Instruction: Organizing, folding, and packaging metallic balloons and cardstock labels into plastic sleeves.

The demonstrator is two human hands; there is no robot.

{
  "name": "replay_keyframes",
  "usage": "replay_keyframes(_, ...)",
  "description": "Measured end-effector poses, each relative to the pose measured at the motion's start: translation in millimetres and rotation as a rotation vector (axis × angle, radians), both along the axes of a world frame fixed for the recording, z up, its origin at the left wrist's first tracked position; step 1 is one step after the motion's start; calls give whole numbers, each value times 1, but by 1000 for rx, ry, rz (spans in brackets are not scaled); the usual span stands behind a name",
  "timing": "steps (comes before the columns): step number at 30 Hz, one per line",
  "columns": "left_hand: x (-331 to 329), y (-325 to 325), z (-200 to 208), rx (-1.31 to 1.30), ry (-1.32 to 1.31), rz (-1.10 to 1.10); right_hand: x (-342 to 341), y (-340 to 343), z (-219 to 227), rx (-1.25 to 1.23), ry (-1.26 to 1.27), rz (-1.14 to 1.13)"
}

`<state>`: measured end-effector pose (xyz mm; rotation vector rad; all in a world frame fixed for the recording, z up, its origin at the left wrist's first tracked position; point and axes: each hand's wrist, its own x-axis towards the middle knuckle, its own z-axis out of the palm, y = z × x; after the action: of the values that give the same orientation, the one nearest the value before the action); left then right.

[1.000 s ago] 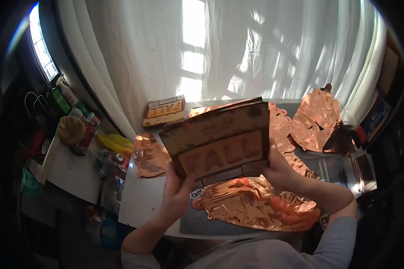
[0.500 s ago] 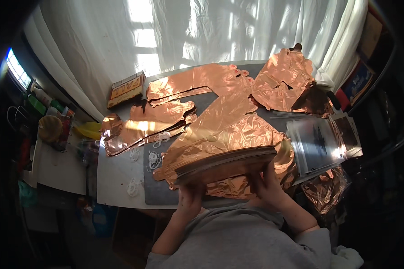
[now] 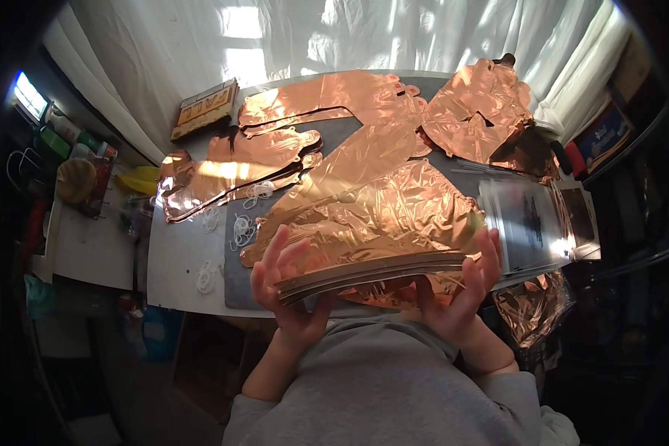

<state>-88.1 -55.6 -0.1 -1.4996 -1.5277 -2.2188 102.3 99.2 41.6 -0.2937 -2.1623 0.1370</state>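
Note:
My left hand (image 3: 286, 279) and my right hand (image 3: 461, 286) hold the two ends of a thin stack of flat cards (image 3: 372, 271), seen edge-on and level in front of my chest. Just beyond it, crumpled copper foil balloons (image 3: 379, 212) lie flat over the grey table (image 3: 178, 267). More copper foil shapes (image 3: 327, 97) spread across the far side of the table. Small coils of white string (image 3: 241, 227) lie by my left hand's side of the table.
A flat orange-and-brown packet (image 3: 204, 110) lies at the table's far left corner. Clear plastic sleeves (image 3: 531, 223) sit at the right. A white side table (image 3: 89, 230) with bottles and a yellow thing stands to the left. White curtains (image 3: 394, 37) hang behind.
One second ago I held the stack upright with its printed face toward me; it has since been tipped flat and lowered to edge-on in both hands. The view has shifted too.

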Motion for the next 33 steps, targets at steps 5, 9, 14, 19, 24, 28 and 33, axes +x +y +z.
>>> replay_keyframes(5,-10,-8,1,-81,242,143,-3,-6,30,248,-82,-27)
replay_keyframes(9,-6,-4,12,-104,194,167,-15,-12,36,178,-177,-31)
replay_keyframes(14,0,-3,18,-76,124,99,-13,-16,35,151,-157,4)
replay_keyframes(19,-1,-3,21,-89,62,36,-7,-19,35,130,-198,14)
replay_keyframes(24,0,1,14,23,78,47,-2,-17,28,152,-197,68)
replay_keyframes(28,-3,-1,6,20,135,3,1,-14,24,141,-138,136)
replay_keyframes(33,-6,-2,14,-27,153,21,-2,-18,31,123,-172,136)
